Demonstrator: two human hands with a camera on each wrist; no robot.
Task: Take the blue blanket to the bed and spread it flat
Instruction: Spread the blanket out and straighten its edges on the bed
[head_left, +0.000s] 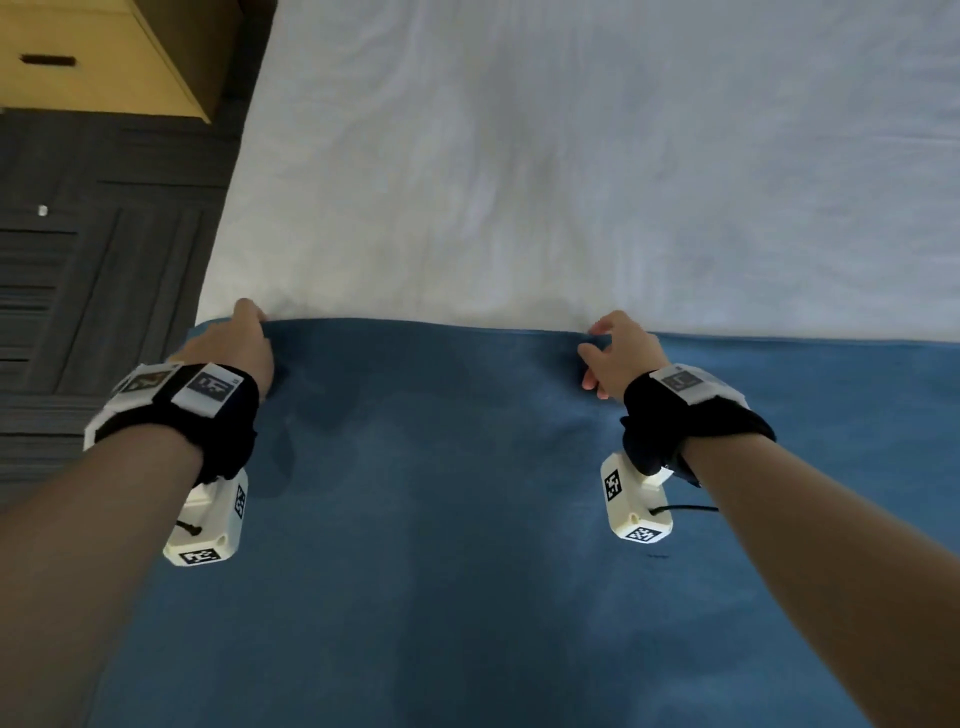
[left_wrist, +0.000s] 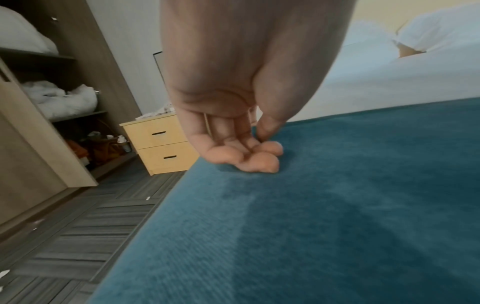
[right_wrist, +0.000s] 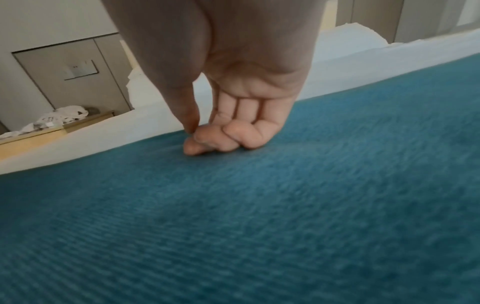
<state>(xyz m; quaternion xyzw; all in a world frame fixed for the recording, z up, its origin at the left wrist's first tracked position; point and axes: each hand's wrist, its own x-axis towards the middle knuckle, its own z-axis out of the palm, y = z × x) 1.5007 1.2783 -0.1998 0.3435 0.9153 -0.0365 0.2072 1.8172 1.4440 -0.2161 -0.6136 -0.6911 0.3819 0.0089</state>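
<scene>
The blue blanket (head_left: 441, 519) lies flat over the near half of the bed (head_left: 571, 156), its far edge running straight across the white sheet. At the blanket's far left corner, my left hand (head_left: 252, 332) pinches the edge; the left wrist view shows the hand (left_wrist: 259, 148) with fingers curled on top of the blanket (left_wrist: 337, 205) and the thumb behind the edge. Further right along the same edge, my right hand (head_left: 605, 353) holds the blanket, which rises slightly there. In the right wrist view the hand (right_wrist: 197, 137) has thumb and curled fingers meeting on the blanket (right_wrist: 233, 226).
A yellow nightstand (head_left: 104, 52) stands left of the bed on dark grey flooring (head_left: 78, 286). An open wardrobe (left_wrist: 52, 92) with white linens and bags stands beyond it. White pillows (left_wrist: 441, 30) lie at the head of the bed. The bare white sheet stretches beyond the blanket's edge.
</scene>
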